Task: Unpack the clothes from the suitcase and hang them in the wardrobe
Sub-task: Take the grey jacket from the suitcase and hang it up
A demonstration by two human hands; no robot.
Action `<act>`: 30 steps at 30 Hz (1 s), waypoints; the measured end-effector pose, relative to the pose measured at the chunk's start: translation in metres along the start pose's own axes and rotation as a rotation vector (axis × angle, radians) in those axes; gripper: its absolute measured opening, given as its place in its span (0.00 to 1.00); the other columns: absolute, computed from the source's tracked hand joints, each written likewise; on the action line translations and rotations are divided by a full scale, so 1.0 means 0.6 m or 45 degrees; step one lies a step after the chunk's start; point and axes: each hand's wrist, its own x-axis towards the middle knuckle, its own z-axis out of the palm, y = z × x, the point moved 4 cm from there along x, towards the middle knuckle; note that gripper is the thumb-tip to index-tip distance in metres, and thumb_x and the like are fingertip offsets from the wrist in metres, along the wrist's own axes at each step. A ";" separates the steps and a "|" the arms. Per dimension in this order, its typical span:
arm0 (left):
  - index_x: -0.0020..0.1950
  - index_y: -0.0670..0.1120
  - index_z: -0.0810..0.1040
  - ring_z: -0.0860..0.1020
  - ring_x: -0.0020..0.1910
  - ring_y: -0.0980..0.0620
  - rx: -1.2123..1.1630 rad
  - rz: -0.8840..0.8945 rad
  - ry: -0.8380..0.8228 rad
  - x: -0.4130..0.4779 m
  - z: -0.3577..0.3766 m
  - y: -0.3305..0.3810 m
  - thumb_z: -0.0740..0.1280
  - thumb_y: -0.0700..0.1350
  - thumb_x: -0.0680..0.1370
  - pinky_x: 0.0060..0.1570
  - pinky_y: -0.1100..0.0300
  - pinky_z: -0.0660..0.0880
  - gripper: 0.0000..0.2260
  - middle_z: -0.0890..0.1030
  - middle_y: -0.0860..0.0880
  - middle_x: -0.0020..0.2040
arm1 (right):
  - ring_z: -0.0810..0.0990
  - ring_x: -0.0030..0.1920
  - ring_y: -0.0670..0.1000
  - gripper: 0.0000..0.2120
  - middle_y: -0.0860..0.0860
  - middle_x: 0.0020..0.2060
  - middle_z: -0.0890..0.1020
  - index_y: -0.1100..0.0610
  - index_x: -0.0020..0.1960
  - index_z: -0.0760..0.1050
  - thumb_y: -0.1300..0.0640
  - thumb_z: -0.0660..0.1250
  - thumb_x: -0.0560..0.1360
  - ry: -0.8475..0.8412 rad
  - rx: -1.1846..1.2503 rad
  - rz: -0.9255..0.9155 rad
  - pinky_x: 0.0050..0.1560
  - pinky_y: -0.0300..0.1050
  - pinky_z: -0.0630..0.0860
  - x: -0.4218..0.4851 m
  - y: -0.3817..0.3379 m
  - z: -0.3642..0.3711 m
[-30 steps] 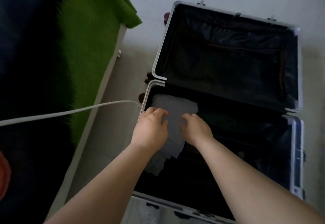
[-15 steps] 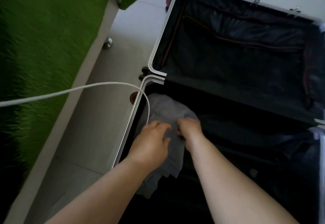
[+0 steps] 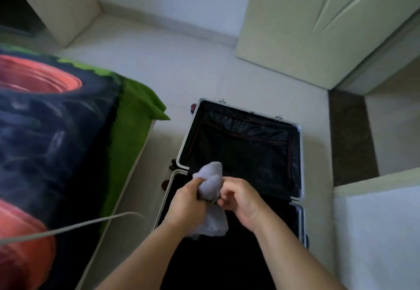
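Both hands — left hand (image 3: 187, 201) and right hand (image 3: 241, 198) — grip a bunched grey garment (image 3: 210, 185) above the open suitcase (image 3: 297, 164).

A pale tiled floor (image 3: 181, 69) carries an open silver-framed hard suitcase (image 3: 300, 153), lying flat with both black-lined halves facing up. Just to its left stands a white-sided bed (image 3: 126, 176) under a green and black printed blanket (image 3: 68, 130). A dark stone threshold strip (image 3: 350, 135) runs along the suitcase's right.
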 end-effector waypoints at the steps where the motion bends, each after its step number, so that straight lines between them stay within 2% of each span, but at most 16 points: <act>1: 0.43 0.58 0.75 0.78 0.44 0.52 -0.059 0.002 0.039 -0.020 -0.030 0.047 0.64 0.39 0.68 0.41 0.63 0.71 0.13 0.80 0.53 0.41 | 0.70 0.28 0.50 0.07 0.54 0.26 0.70 0.59 0.32 0.73 0.67 0.58 0.65 -0.007 -0.044 -0.045 0.31 0.40 0.71 -0.044 -0.042 -0.007; 2: 0.39 0.57 0.73 0.77 0.41 0.52 -0.088 0.010 0.067 -0.037 -0.052 0.082 0.62 0.40 0.67 0.38 0.62 0.70 0.11 0.79 0.54 0.36 | 0.73 0.30 0.50 0.09 0.55 0.28 0.74 0.59 0.37 0.76 0.68 0.59 0.67 -0.015 -0.116 -0.111 0.34 0.41 0.74 -0.077 -0.072 -0.011; 4: 0.35 0.53 0.70 0.74 0.38 0.50 -0.137 0.000 0.120 -0.074 -0.103 0.156 0.61 0.36 0.69 0.35 0.60 0.68 0.11 0.76 0.52 0.33 | 0.78 0.39 0.50 0.14 0.53 0.39 0.80 0.55 0.49 0.78 0.69 0.61 0.70 0.076 -0.345 -0.250 0.42 0.43 0.75 -0.143 -0.122 -0.029; 6: 0.37 0.48 0.72 0.75 0.40 0.48 -0.283 0.029 0.166 -0.101 -0.148 0.232 0.59 0.30 0.71 0.37 0.60 0.71 0.13 0.77 0.48 0.35 | 0.79 0.50 0.48 0.19 0.47 0.48 0.80 0.52 0.57 0.74 0.66 0.67 0.69 0.143 -0.539 -0.386 0.51 0.42 0.75 -0.204 -0.168 -0.040; 8: 0.42 0.45 0.75 0.76 0.39 0.49 -0.487 0.038 0.164 -0.130 -0.190 0.307 0.57 0.27 0.72 0.35 0.65 0.75 0.14 0.78 0.46 0.37 | 0.78 0.51 0.45 0.24 0.43 0.48 0.78 0.50 0.60 0.69 0.64 0.72 0.68 0.114 -0.621 -0.486 0.53 0.40 0.76 -0.265 -0.204 -0.043; 10: 0.43 0.43 0.76 0.77 0.38 0.47 -0.683 0.063 0.112 -0.178 -0.227 0.394 0.56 0.26 0.72 0.33 0.62 0.75 0.15 0.79 0.44 0.37 | 0.79 0.48 0.43 0.24 0.41 0.47 0.79 0.48 0.57 0.69 0.62 0.74 0.67 0.086 -0.593 -0.533 0.50 0.42 0.78 -0.341 -0.242 -0.047; 12: 0.43 0.43 0.77 0.77 0.38 0.45 -0.732 0.129 0.091 -0.226 -0.262 0.468 0.57 0.27 0.72 0.32 0.59 0.75 0.15 0.79 0.43 0.37 | 0.80 0.45 0.42 0.15 0.42 0.43 0.81 0.46 0.50 0.73 0.58 0.73 0.68 0.082 -0.635 -0.599 0.44 0.41 0.77 -0.418 -0.286 -0.049; 14: 0.43 0.43 0.78 0.77 0.39 0.44 -0.753 0.208 0.094 -0.266 -0.292 0.519 0.57 0.27 0.71 0.36 0.56 0.77 0.15 0.79 0.42 0.37 | 0.78 0.41 0.43 0.04 0.43 0.39 0.81 0.48 0.43 0.75 0.56 0.68 0.71 0.134 -0.712 -0.602 0.42 0.38 0.75 -0.473 -0.320 -0.062; 16: 0.42 0.44 0.78 0.77 0.40 0.44 -0.720 0.275 0.100 -0.295 -0.321 0.555 0.55 0.26 0.71 0.38 0.54 0.76 0.17 0.79 0.42 0.37 | 0.78 0.41 0.46 0.07 0.48 0.39 0.81 0.52 0.39 0.77 0.57 0.64 0.75 0.260 -0.707 -0.674 0.44 0.41 0.73 -0.519 -0.357 -0.087; 19: 0.41 0.44 0.78 0.77 0.39 0.43 -0.655 0.343 0.084 -0.317 -0.351 0.588 0.54 0.25 0.70 0.36 0.56 0.73 0.18 0.79 0.42 0.36 | 0.76 0.44 0.52 0.09 0.54 0.41 0.78 0.55 0.39 0.73 0.58 0.59 0.77 0.459 -0.504 -0.754 0.50 0.48 0.73 -0.573 -0.404 -0.126; 23: 0.48 0.43 0.79 0.77 0.42 0.42 -0.530 0.388 -0.016 -0.329 -0.363 0.647 0.55 0.26 0.68 0.38 0.56 0.74 0.19 0.80 0.42 0.39 | 0.72 0.40 0.53 0.12 0.54 0.36 0.73 0.55 0.36 0.69 0.59 0.56 0.78 0.667 -0.230 -0.876 0.43 0.45 0.69 -0.640 -0.463 -0.138; 25: 0.47 0.43 0.79 0.76 0.42 0.44 -0.288 0.441 -0.058 -0.336 -0.360 0.676 0.56 0.27 0.68 0.39 0.57 0.75 0.18 0.79 0.43 0.40 | 0.71 0.38 0.52 0.14 0.52 0.34 0.73 0.55 0.35 0.69 0.59 0.56 0.79 0.758 -0.175 -0.943 0.39 0.42 0.67 -0.674 -0.490 -0.132; 27: 0.47 0.44 0.77 0.75 0.45 0.46 0.025 0.516 -0.006 -0.343 -0.358 0.699 0.56 0.29 0.70 0.41 0.58 0.73 0.15 0.79 0.44 0.44 | 0.72 0.39 0.52 0.14 0.52 0.34 0.73 0.55 0.35 0.69 0.60 0.56 0.79 0.804 -0.135 -1.007 0.40 0.42 0.66 -0.698 -0.514 -0.122; 28: 0.49 0.45 0.77 0.74 0.48 0.47 0.087 0.563 0.055 -0.348 -0.359 0.711 0.57 0.30 0.72 0.43 0.59 0.72 0.14 0.78 0.44 0.48 | 0.72 0.40 0.52 0.14 0.52 0.34 0.74 0.55 0.35 0.69 0.60 0.56 0.79 0.820 -0.119 -1.031 0.42 0.43 0.66 -0.710 -0.525 -0.117; 30: 0.57 0.48 0.75 0.72 0.57 0.51 -0.093 0.689 0.005 -0.360 -0.356 0.736 0.63 0.34 0.75 0.52 0.60 0.69 0.14 0.76 0.47 0.58 | 0.72 0.37 0.51 0.15 0.53 0.34 0.74 0.55 0.34 0.69 0.61 0.56 0.79 0.821 -0.071 -1.097 0.42 0.42 0.67 -0.729 -0.544 -0.104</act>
